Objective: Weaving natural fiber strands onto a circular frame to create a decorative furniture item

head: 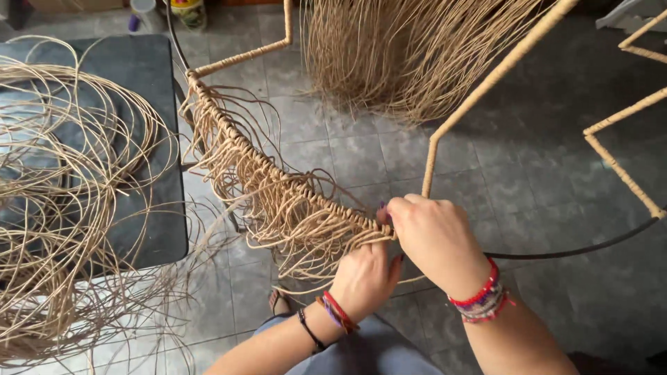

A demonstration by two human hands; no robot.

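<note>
A curved metal frame rim (236,142) wrapped in tan wicker runs from upper left down to my hands, with many loose strand ends (278,208) hanging from it. My right hand (434,236) grips the rim where the wrapping ends, fingers curled over the strand. My left hand (365,278) reaches up from below and pinches the wicker strands under the rim. Past my right hand the bare black rod (583,248) continues to the right. Both wrists wear coloured bracelets.
Loose coils of wicker (62,208) lie over a dark cushion (149,83) on the left. A bundle of strands (410,55) hangs at top centre. Wrapped frame legs (486,87) and another frame (622,167) stand over the grey tiled floor (535,180). My sandalled foot (279,302) shows below.
</note>
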